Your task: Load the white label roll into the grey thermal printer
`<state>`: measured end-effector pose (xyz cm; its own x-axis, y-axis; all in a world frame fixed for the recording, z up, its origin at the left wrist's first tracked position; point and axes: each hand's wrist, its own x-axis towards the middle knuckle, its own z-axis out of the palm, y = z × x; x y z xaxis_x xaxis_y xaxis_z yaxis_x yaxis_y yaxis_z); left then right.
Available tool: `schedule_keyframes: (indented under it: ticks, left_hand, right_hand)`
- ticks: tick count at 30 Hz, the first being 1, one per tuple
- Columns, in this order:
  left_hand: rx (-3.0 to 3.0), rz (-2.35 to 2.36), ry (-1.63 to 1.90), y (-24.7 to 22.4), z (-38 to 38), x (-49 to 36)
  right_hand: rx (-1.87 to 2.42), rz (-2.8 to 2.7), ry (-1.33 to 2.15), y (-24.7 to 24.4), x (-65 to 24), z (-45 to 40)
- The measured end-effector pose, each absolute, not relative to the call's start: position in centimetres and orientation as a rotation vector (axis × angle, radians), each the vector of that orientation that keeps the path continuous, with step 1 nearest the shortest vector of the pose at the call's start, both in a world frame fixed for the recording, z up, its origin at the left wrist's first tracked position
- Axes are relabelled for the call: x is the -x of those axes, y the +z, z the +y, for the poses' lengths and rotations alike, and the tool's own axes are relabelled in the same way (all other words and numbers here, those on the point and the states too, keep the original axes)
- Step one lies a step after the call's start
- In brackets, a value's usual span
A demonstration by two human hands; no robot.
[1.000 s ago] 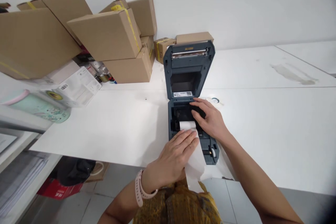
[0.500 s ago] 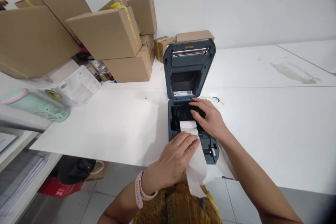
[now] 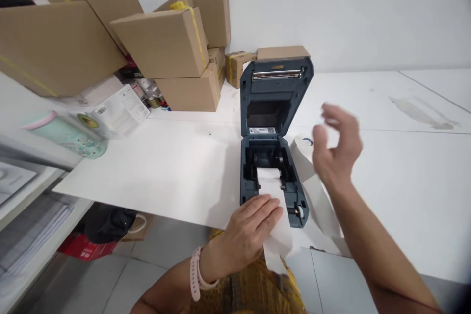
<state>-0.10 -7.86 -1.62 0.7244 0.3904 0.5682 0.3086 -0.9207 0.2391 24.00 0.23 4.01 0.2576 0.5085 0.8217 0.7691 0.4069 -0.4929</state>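
A dark grey label printer (image 3: pixel 244 167) stands on the white table with its lid (image 3: pixel 272 91) raised. White label paper (image 3: pixel 271 186) runs from a small roll inside, over the printer's front, and hangs past the table edge with a torn end. My left hand (image 3: pixel 253 223) lies across this paper at the front of the printer, fingers together and closed on it; its thumb is hidden. To the right of the printer, my right hand (image 3: pixel 336 149) is raised in the air, fingers bent and apart, slightly blurred, with nothing in it.
Another paper roll (image 3: pixel 303 149) with a loose strip lies right of the printer. Stacked cardboard boxes (image 3: pixel 162 44) stand at the back left, near a white box (image 3: pixel 123 110) and a mint-green tumbler (image 3: pixel 73 137). Shelves (image 3: pixel 44 181) are at lower left.
My right hand has left the inside of the printer and moved up to the right, uncovering the holder and the second roll. My left hand stays on the paper. The view has shifted slightly.
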Motion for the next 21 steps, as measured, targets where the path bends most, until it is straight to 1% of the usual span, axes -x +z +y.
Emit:
schedule_keyframes:
  ticks: [2, 5, 7, 9, 12, 14, 17, 18, 21]
  left_hand:
    - [-2.726, 0.552, 1.091, -2.2, -8.6, 0.2]
    - [-2.631, 0.554, 1.211, -2.5, -9.5, 0.3]
    - [-2.595, 0.568, 1.270, -2.5, -10.1, 0.3]
    - [-2.578, 0.563, 1.332, -2.4, -10.6, 0.3]
    - [-2.571, 0.566, 1.400, -2.2, -11.3, 0.2]
    - [-2.566, 0.585, 1.454, -2.2, -11.7, 0.0]
    - [-2.567, 0.654, 1.610, -2.7, -12.4, -0.2]
    - [-2.568, 0.696, 1.663, -3.1, -12.7, -0.3]
    - [-2.599, 0.839, 1.717, -4.9, -13.4, -0.3]
  right_hand:
    - [1.229, -1.374, -0.217, 8.0, -24.4, 2.0]
    - [1.309, -1.476, 0.058, 13.8, -24.0, 5.7]
    - [1.370, -1.552, 0.273, 16.3, -23.3, 7.8]
    - [1.378, -1.597, 0.376, 17.1, -22.7, 8.7]
    - [1.329, -1.601, 0.328, 15.9, -22.2, 6.8]
    - [1.252, -1.620, 0.191, 13.9, -22.1, 3.7]
    - [1.047, -1.734, -0.131, 9.6, -21.8, -2.3]
    - [1.016, -1.779, -0.189, 7.9, -21.7, -4.3]
    - [1.027, -1.868, -0.203, 3.0, -21.3, -9.2]
